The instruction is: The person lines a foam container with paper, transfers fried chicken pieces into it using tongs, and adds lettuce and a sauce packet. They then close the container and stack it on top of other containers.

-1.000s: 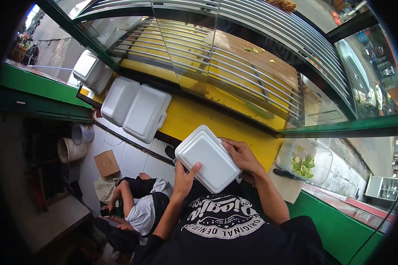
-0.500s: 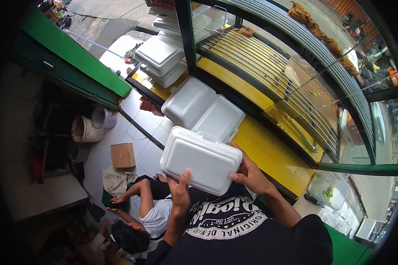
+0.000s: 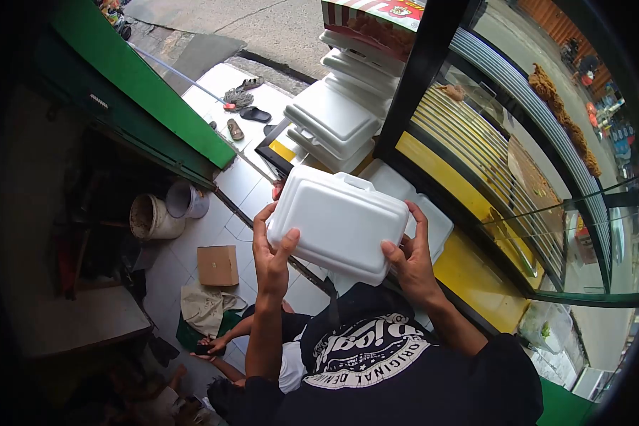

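Note:
A closed white foam box (image 3: 344, 220) is held up in front of my chest. My left hand (image 3: 272, 248) grips its left end, with the thumb on the lid. At the right end, my right hand (image 3: 409, 257) holds it with the thumb near the lower corner. Partly hidden behind the box, an opened foam box (image 3: 433, 224) lies on the yellow counter (image 3: 468, 273). More closed foam boxes (image 3: 334, 117) are stacked beyond, beside the glass case.
A glass case with a metal rack (image 3: 468, 142) and fried pieces (image 3: 564, 117) stands at the right. On the tiled floor are a cardboard box (image 3: 217, 265), two buckets (image 3: 156, 216) and sandals (image 3: 254, 114). Another person (image 3: 291, 366) is low at the lower left.
The held box has moved up and slightly right in the view, and my left hand has shifted to its left end. The view has turned, showing more of the stacked boxes and sandals.

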A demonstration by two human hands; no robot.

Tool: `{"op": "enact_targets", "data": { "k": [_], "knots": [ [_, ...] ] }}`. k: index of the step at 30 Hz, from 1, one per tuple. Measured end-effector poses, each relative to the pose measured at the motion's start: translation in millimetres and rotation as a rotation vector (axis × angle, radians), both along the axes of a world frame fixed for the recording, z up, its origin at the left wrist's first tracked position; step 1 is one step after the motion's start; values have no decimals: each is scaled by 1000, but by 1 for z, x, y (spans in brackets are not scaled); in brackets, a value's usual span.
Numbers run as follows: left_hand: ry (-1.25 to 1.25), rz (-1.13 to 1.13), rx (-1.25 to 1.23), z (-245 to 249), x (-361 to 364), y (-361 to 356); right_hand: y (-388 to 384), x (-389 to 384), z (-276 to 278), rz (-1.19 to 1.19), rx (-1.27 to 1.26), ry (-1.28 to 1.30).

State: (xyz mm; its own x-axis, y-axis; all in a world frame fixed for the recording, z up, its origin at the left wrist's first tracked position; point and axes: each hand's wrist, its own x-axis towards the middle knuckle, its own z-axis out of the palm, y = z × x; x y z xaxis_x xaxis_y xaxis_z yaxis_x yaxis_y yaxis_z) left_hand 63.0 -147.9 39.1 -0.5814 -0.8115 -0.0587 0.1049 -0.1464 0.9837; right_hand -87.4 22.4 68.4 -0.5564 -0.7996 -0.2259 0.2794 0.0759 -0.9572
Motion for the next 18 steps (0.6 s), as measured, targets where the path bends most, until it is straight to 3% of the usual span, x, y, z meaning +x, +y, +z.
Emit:
{"op": "enact_targets", "data": {
  "k": [4,6,12,18],
  "knots": [
    [38,-26,-80,18,-31,-54,-49,-8,-10,-222,-151,149],
    [41,-56,-94,24,-51,-86,-68,-23,-11,-50,-97,708],
    [-78,-209,-310,23,-107,-164,-132,-41,-4,-229,3,816],
    [-109,-340,-354,20,-147,-200,-158,-55,4,-375,95,830]
  ]
}}
